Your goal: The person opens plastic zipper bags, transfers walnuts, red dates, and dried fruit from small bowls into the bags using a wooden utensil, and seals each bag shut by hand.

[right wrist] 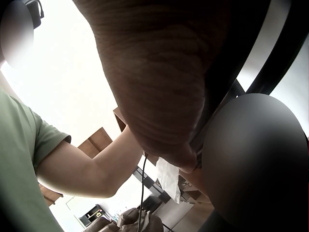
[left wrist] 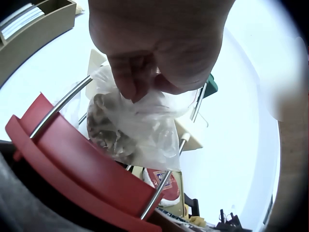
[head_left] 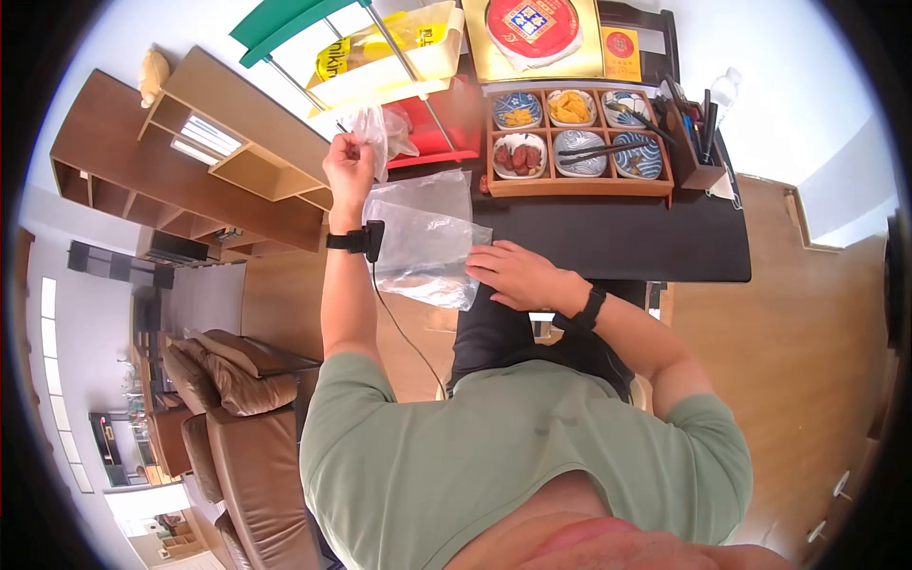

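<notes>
My left hand [head_left: 350, 169] is raised beside the red tier of a rack, pinching the top of a small clear plastic bag [head_left: 372, 133]. In the left wrist view, curled fingers [left wrist: 128, 79] grip this crumpled plastic bag [left wrist: 145, 130], and a grey-brown mass shows through its side. A larger, flat clear plastic bag [head_left: 418, 228] lies at the table's left end and hangs over the front edge. My right hand [head_left: 518, 274] rests on that bag's right edge with fingers extended. In the right wrist view my palm [right wrist: 154, 92] hides most of the contact.
The rack has a red tray [head_left: 456, 119], a cream tray [head_left: 442, 57] and a green top [head_left: 285, 28]. A wooden compartment box [head_left: 579, 188] of small bowls, with dark tongs [head_left: 594, 152] across it, stands on the black table [head_left: 646, 237]. A pen holder [head_left: 698, 171] is at right.
</notes>
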{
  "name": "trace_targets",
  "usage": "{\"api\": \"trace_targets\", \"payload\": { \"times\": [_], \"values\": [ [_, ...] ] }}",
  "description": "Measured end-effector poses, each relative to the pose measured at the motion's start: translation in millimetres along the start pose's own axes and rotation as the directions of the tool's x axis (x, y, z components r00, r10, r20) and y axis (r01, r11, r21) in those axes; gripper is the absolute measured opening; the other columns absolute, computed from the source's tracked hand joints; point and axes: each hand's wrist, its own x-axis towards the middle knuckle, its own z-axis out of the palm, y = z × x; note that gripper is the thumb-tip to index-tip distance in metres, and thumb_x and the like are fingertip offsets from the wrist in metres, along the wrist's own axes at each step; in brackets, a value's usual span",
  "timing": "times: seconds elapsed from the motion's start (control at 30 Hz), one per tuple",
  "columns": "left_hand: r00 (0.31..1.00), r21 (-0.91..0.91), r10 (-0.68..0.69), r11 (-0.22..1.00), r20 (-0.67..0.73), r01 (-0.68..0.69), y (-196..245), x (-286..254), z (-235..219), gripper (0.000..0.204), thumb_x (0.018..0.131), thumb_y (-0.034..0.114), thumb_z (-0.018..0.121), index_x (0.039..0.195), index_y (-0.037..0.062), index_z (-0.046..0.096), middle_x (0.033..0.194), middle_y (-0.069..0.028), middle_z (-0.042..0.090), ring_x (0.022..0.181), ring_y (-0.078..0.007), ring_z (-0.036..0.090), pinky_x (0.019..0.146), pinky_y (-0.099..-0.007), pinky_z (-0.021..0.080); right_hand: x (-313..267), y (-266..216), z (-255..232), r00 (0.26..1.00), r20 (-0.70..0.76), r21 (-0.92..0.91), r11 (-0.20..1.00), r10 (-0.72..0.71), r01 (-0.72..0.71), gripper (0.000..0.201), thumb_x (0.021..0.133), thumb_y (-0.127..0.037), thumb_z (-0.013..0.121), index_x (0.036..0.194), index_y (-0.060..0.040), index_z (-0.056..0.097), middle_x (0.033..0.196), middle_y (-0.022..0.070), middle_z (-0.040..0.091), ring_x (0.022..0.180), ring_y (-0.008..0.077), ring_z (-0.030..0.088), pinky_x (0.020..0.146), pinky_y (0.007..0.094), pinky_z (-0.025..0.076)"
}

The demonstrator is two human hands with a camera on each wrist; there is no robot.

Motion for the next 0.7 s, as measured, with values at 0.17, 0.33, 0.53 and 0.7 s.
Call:
{"api": "trace_targets", "payload": {
  "times": [0.17,0.33,0.53,0.7],
  "values": [
    [0.998,0.08,0.036,0.996,0.056,-0.041,-11.2,5.4,11.6,0.008,0.09,0.001,0.067,0.098,-0.0003,0.066,0.081,-0.0081,0.071,0.071,-0.0138,0.068,0.067,-0.0297,0.054,0.2,2.5,0.7,0.997,0.076,0.04,0.999,0.022,-0.025,0.063,0.083,-0.02,0.08,0.139,-0.0015,0.056,0.145,0.013,0.054,0.145,0.0298,0.043,0.117,0.0456,0.037],
    [0.992,0.126,0.038,0.991,0.122,-0.053,-4.7,19.2,22.9,0.009,0.093,0.002,0.066,0.101,-0.0007,0.067,0.082,-0.0073,0.071,0.072,-0.0108,0.065,0.068,-0.0283,0.053,-0.8,2.6,2.7,0.998,0.066,0.03,0.999,0.023,-0.025,0.062,0.084,-0.021,0.079,0.139,-0.0017,0.056,0.145,0.013,0.053,0.145,0.0294,0.043,0.118,0.0456,0.036],
    [0.978,0.097,0.039,0.993,0.204,-0.06,-22.1,35.6,40.8,0.016,0.09,-0.003,0.061,0.105,-0.0023,0.066,0.093,-0.0198,0.072,0.084,-0.0303,0.071,0.075,-0.0381,0.056,-1.5,2.2,2.9,0.997,0.068,0.032,0.999,0.03,-0.032,0.062,0.084,-0.02,0.078,0.139,-0.002,0.056,0.146,0.0132,0.053,0.145,0.0289,0.043,0.118,0.0456,0.036],
    [0.94,0.059,0.14,0.984,0.312,-0.166,-40.0,49.6,50.0,0.024,0.087,-0.005,0.058,0.11,-0.003,0.066,0.101,-0.0267,0.07,0.094,-0.0435,0.067,0.081,-0.0463,0.056,-1.1,-0.5,0.0,0.999,-0.032,0.028,1.0,0.007,-0.006,0.059,0.077,-0.014,0.081,0.13,-0.0012,0.059,0.136,0.0121,0.058,0.138,0.0284,0.049,0.115,0.0434,0.041]
  ]
}}
